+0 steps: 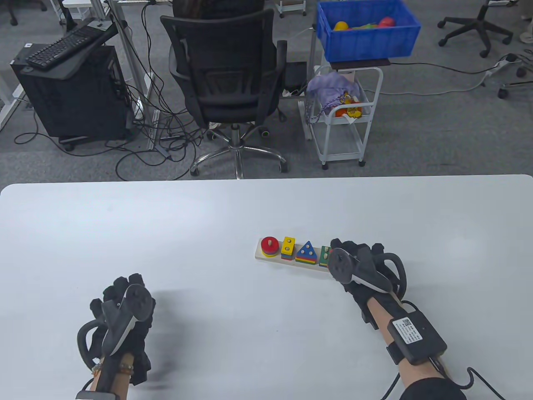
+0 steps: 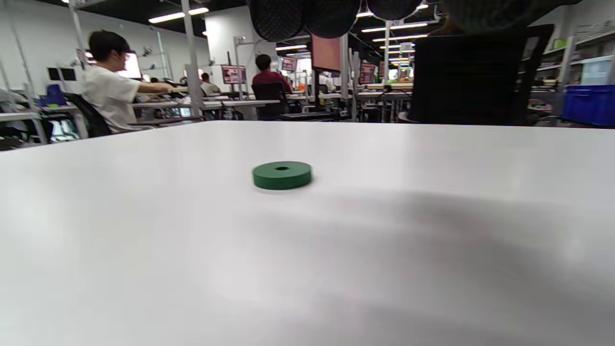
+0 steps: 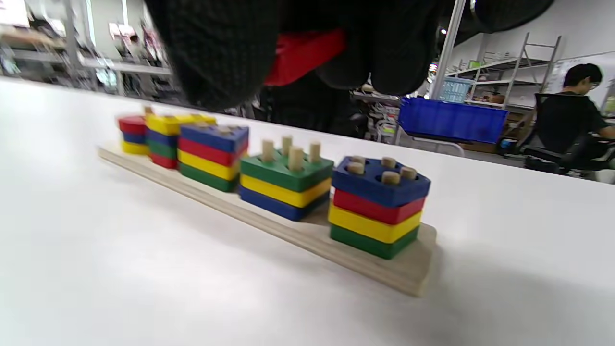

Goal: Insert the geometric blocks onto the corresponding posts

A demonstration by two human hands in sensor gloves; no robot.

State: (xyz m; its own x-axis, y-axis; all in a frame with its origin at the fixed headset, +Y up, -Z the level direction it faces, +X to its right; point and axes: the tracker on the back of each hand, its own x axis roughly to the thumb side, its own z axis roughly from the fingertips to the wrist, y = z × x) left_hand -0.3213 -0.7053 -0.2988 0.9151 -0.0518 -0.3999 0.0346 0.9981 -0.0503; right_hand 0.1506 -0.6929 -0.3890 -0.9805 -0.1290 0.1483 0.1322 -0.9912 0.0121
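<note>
A wooden base (image 1: 266, 257) holds several stacks of coloured blocks on posts. In the right wrist view the square stack (image 3: 286, 180) has a green top with bare peg tips above it, and the pentagon stack (image 3: 379, 182) has a blue top. My right hand (image 1: 347, 258) hovers over the base's right end and pinches a red block (image 3: 300, 53) in its fingertips (image 3: 216, 62) above the stacks. My left hand (image 1: 120, 302) is low over the table at the front left, holding nothing. A green disc (image 2: 282, 175) lies flat on the table ahead of it, hidden in the table view.
The white table's far edge (image 1: 266, 180) faces a black office chair (image 1: 227, 71). A white cart (image 1: 345, 104) and a blue bin (image 1: 366, 29) stand on the floor beyond. The round stack (image 1: 270, 246), yellow-topped stack (image 1: 288, 246) and triangle stack (image 1: 307, 252) sit left of my right hand.
</note>
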